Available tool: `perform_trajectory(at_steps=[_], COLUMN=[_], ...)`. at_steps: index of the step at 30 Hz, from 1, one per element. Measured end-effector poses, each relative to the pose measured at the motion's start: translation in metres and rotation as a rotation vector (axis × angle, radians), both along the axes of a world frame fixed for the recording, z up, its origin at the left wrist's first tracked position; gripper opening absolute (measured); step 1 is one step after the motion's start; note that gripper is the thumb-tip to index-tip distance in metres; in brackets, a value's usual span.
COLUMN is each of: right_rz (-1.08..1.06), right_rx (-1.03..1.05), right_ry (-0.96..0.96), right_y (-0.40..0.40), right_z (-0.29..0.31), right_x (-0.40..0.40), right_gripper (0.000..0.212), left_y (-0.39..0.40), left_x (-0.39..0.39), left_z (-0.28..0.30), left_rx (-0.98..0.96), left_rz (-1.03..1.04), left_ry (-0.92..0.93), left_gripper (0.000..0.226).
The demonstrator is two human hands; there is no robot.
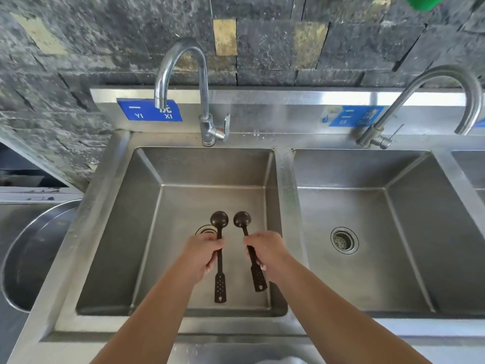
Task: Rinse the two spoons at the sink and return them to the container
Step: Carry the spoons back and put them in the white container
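Note:
Two dark brown long-handled spoons hang over the left sink basin (147, 232), bowls pointing away from me. My left hand (202, 256) grips the left spoon (220, 282) at mid-handle. My right hand (267, 253) grips the right spoon (242, 220) the same way, tilted slightly left. Both perforated handle ends stick out below my fists. The left faucet (183, 82) arches above the basin, and no water is visible from its spout. No container for the spoons is in view.
The basin drain (203, 229) is partly hidden behind the left spoon. A second basin (406, 232) with its drain (344, 240) and a second faucet (430, 98) lie to the right. A large round metal bowl (34, 253) sits at the left. A dark stone wall stands behind.

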State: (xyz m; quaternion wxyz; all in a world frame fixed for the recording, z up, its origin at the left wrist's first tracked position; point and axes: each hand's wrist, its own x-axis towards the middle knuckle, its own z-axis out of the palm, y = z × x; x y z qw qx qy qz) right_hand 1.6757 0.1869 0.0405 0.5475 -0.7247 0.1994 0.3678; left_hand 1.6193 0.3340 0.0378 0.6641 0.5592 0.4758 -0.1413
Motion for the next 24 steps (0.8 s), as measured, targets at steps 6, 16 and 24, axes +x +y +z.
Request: perform_trajectory(at_steps=[6, 16, 24], right_rz=[-0.026, -0.184, -0.567], right_rx=[0.048, 0.084, 0.233], right_ry=[-0.031, -0.148, -0.181], right_y=[-0.026, -0.118, -0.238], right_z=[-0.005, 0.017, 0.029], right_x=[-0.009, -0.029, -0.073], right_gripper=[0.016, 0.011, 0.016], left_y=[-0.023, -0.099, -0.217], left_x=[-0.003, 0.016, 0.013], left_z=[0.008, 0.041, 0.055], left_rx=[0.062, 0.172, 0.009], left_rz=[-0.148, -0.308, -0.478], left_ry=[-0.118, -0.282, -0.305], left_gripper=[0.011, 0.002, 0.014])
